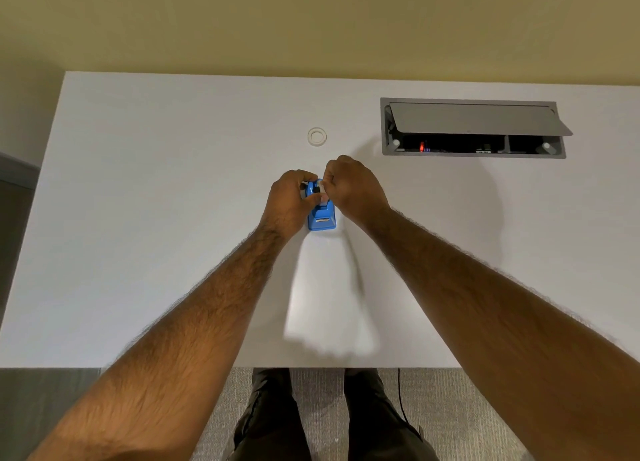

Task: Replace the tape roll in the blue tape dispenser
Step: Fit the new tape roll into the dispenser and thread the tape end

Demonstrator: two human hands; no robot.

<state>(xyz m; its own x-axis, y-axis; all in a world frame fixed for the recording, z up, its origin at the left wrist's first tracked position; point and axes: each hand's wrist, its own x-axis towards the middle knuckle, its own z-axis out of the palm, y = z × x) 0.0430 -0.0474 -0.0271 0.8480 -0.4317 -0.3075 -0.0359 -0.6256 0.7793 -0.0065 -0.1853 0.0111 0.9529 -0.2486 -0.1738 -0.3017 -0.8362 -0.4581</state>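
The blue tape dispenser [322,216] stands on the white desk [173,218] in the middle of the view, its cutter end toward me. My left hand [289,202] wraps the dispenser's left side, thumb across the top. My right hand [355,186] is closed at the dispenser's far right, pinching a small white piece, probably the tape roll or its hub [322,187], over the dispenser's well. A black part shows between my thumbs. A whitish tape ring [317,137] lies flat on the desk farther back.
A grey cable box [472,129] with its lid propped open is sunk into the desk at the back right. The desk's near edge runs just above my legs; a yellowish wall stands behind the desk.
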